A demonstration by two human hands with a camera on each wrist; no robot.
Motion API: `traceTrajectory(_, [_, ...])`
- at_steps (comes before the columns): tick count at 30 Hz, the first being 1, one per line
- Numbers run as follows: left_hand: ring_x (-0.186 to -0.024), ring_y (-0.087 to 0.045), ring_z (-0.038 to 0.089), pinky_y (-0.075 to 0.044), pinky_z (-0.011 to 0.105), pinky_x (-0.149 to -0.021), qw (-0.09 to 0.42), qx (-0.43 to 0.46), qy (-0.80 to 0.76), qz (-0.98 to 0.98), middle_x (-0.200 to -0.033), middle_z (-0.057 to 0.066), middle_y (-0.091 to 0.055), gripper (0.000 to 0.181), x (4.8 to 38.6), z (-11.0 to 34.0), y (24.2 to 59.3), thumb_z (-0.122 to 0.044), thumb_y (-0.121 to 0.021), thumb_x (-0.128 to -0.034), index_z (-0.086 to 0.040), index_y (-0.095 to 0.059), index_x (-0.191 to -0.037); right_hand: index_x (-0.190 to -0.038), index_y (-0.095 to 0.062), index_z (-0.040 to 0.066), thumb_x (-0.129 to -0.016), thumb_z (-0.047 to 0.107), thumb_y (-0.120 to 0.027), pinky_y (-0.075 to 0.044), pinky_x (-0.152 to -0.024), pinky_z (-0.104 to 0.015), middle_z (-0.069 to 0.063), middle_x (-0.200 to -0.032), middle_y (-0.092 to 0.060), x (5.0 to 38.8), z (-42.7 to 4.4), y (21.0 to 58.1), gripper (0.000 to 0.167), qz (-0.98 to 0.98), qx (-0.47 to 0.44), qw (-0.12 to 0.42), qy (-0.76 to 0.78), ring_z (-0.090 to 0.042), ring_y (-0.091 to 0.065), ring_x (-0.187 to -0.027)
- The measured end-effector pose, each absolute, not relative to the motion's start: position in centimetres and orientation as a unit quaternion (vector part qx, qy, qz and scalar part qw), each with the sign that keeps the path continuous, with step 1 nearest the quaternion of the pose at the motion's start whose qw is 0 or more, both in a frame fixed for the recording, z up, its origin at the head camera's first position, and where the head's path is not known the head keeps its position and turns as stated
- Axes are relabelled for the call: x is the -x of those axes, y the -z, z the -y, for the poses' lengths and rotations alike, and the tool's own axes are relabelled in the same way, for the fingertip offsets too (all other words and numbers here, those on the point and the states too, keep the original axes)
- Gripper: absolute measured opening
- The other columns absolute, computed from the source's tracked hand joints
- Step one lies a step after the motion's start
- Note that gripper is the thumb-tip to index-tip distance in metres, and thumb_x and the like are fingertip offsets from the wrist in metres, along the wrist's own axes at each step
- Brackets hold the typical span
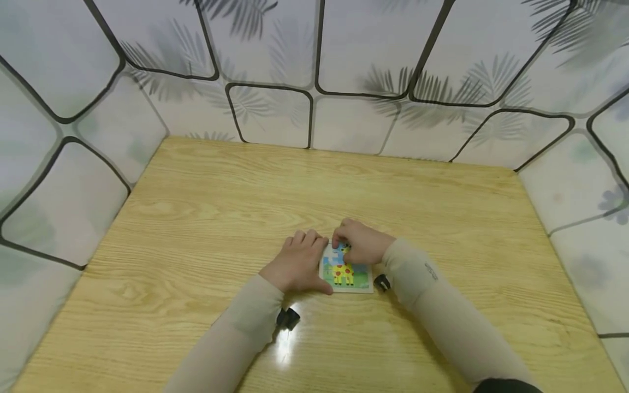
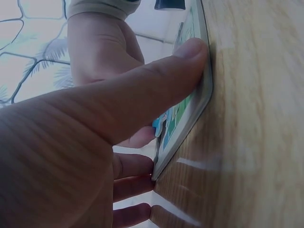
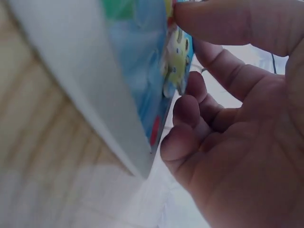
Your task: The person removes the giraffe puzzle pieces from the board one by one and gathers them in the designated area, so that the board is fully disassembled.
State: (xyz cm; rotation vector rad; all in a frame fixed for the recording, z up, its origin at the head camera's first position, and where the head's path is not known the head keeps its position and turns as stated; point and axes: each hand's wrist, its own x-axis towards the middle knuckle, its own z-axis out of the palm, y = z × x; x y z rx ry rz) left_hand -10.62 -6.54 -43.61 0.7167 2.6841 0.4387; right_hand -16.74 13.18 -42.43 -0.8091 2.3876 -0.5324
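Looks like the piece-fitting step to me: the right hand [image 1: 365,243] has the giraffe-face piece [image 3: 176,61] pinched between thumb and forefinger, tilted up over the far part of the puzzle board [image 1: 350,291], so I'd say the next move calls for lining it up and pressing it flat. The left hand [image 1: 301,266] isn't clenched on anything, just spread along the board's left side with the thumb on the near corner, and the board lies flat on the table [image 1: 221,218] between both hands, right under that pinch.
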Motion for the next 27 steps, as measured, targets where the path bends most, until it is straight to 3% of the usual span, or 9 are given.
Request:
traceTrajectory(4, [-0.116, -0.037, 0.025, -0.035, 0.044, -0.102, 0.166, -0.252, -0.154, -0.941, -0.140, 0.005, -0.043, 0.107, 10.6, 6.5, 43.5, -0.064, -0.084, -0.0685, -0.008, -0.042, -0.150, -0.104, -0.069, 0.013, -0.081, 0.002, -0.071, -0.047, -0.088, -0.040, -0.002, -0.103, -0.058, 16.5, -13.8, 42.8, 0.025, -0.890, 0.311, 0.250, 0.220, -0.019, -0.054, -0.096])
traceTrajectory(10, [-0.116, -0.038, 0.025, -0.035, 0.044, -0.102, 0.167, -0.251, -0.156, -0.941, -0.139, 0.006, -0.043, 0.110, 10.7, 6.5, 43.6, -0.065, -0.084, -0.0678, -0.007, -0.041, -0.150, -0.119, -0.068, 0.013, -0.088, 0.004, -0.068, -0.050, -0.084, -0.037, 0.004, -0.098, -0.065, 16.3, -15.4, 43.3, 0.033, -0.891, 0.288, 0.213, 0.280, -0.014, -0.059, -0.091])
traceTrajectory(18, [-0.116, -0.039, 0.025, -0.035, 0.044, -0.102, 0.166, -0.246, -0.160, -0.941, -0.138, 0.006, -0.044, 0.108, 10.6, 6.7, 43.6, -0.063, -0.085, -0.0674, -0.008, -0.041, -0.150, -0.117, -0.073, 0.011, -0.094, 0.014, -0.071, -0.052, -0.082, -0.033, 0.004, -0.100, -0.073, 16.4, -17.2, 43.4, 0.024, -0.872, 0.245, 0.231, 0.356, -0.011, -0.065, -0.091])
traceTrajectory(27, [-0.118, -0.038, 0.026, -0.033, 0.044, -0.104, 0.168, -0.249, -0.169, -0.939, -0.137, 0.007, -0.044, 0.107, 10.5, 6.7, 43.6, -0.061, -0.086, -0.0674, -0.008, -0.041, -0.149, -0.114, -0.071, 0.007, -0.094, 0.027, -0.072, -0.057, -0.080, -0.038, -0.006, -0.099, -0.073, 16.0, -23.5, 41.4, 0.028, -0.859, 0.139, 0.233, 0.434, -0.024, -0.070, -0.090])
